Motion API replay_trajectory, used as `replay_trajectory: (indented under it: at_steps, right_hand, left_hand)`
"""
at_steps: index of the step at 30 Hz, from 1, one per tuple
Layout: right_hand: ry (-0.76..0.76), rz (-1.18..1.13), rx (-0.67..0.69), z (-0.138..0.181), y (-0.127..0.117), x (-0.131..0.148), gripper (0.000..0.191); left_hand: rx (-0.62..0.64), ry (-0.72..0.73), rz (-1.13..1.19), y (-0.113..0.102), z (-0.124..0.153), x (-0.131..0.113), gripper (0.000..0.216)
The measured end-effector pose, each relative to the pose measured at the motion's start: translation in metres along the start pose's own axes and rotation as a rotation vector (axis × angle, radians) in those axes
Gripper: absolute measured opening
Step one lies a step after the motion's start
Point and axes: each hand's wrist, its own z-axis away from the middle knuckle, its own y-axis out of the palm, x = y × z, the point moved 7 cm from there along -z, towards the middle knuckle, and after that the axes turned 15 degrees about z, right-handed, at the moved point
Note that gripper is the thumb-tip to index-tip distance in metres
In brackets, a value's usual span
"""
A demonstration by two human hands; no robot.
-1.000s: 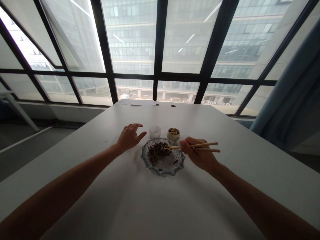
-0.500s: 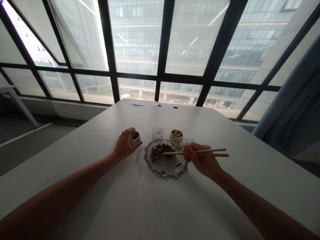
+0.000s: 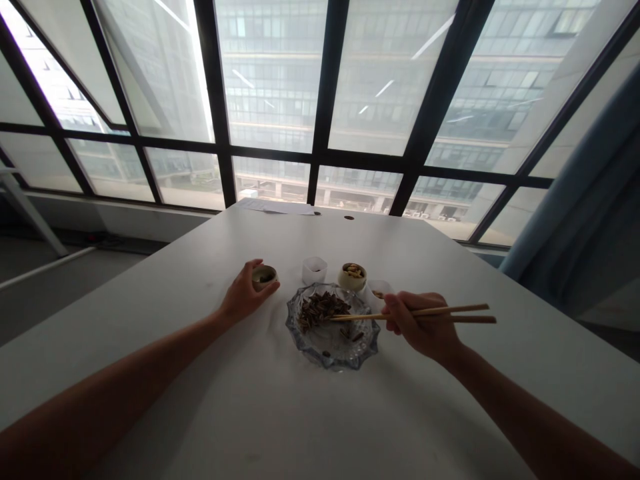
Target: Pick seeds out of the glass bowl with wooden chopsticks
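Observation:
My left hand is wrapped round the side of a small round cup that has something dark inside. In my right hand is a pair of wooden chopsticks. Their tips reach into a scalloped clear glass bowl, beside a heap of dark, seed-like pieces. A few pieces lie apart from the heap on the bowl's right and near side. Whether the tips pinch a piece is too small to tell.
Behind the bowl stand a white translucent cup, a small round cup of yellowish pieces and a low pale dish, partly hidden by my right hand. Papers lie at the white table's far edge. Windows rise beyond; a blue curtain hangs right.
My right hand and the chopsticks have moved to the right, uncovering more of the low dish. The tips stay inside the bowl. My left hand keeps hold of the small cup.

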Motion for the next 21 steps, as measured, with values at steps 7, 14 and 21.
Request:
replay_trajectory:
  at_steps: [7,14,21]
  right_hand:
    - [-0.083,0.078,0.119,-0.006,-0.001,0.009,0.044]
    - [-0.048,0.084,0.169,-0.002,0.006,0.002,0.043]
    - [0.028,0.075,0.189,-0.002,0.006,-0.010,0.047]
  left_hand:
    - [-0.011,0.016,-0.018,-0.001,-0.001,0.000,0.071]
    - [-0.008,0.018,-0.023,0.000,0.000,0.000,0.071]
    - [-0.011,0.029,-0.019,0.000,0.001,-0.003,0.068]
